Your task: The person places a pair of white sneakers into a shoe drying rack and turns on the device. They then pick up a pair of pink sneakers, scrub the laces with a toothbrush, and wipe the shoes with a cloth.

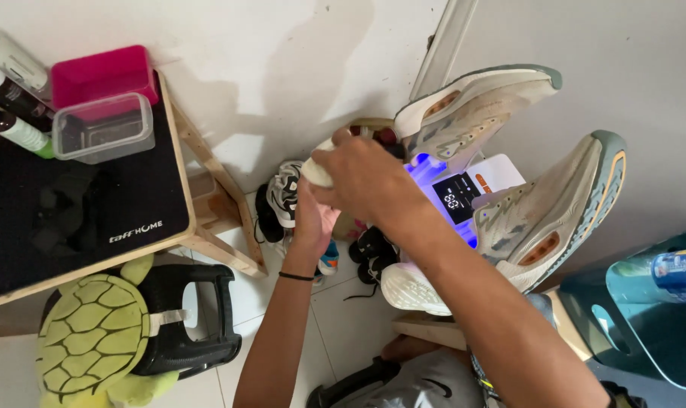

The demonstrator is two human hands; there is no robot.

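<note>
My right hand (365, 177) grips a pale cream shoe (318, 172) from above, near the middle of the view. My left hand (312, 219) reaches up from below and holds the same shoe from underneath; a black band circles its wrist. Just right of my hands, two cream running shoes (471, 106) (554, 211) stand soles-out on a white shoe dryer (464, 198) with a lit screen and blue light. What lies under my hands is hidden.
A wooden table with a black mat (93, 219) at left carries a pink box (101, 74), a clear container (105, 127) and bottles. Beneath it sit a black stool (199, 317) and a green turtle plush (93, 332). Several shoes (282, 196) lie on the floor. A teal chair (653, 317) holds a water bottle.
</note>
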